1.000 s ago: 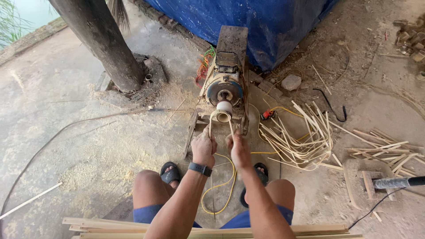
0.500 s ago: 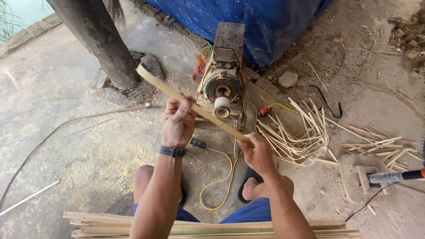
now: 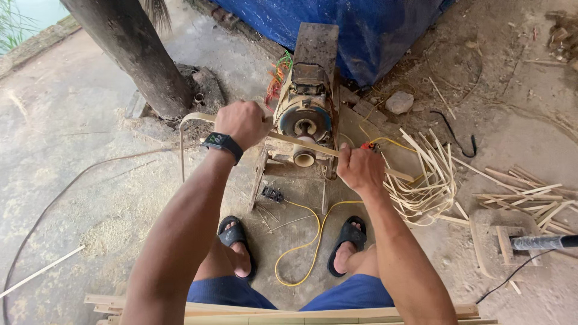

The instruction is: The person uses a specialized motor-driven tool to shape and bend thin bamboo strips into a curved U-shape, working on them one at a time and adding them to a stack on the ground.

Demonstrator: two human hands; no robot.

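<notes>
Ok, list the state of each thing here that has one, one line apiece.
left hand: closed around the bamboo strip
right hand: closed around the same strip
bamboo strip: held across the roller, its left end bent downward
motor machine: upright on the ground; running or not, cannot tell
yellow cable: slack, looped on the ground
strip pile: loose, curled, beside the machine

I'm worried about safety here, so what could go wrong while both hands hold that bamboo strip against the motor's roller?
The left hand and right hand grip the bamboo strip close to the roller on the motor, so a slip might bring fingers against it. The strip is bent sharply at its left end and could snap or splinter. The yellow cable loops between the sandalled feet, a likely snag when standing up.
</notes>
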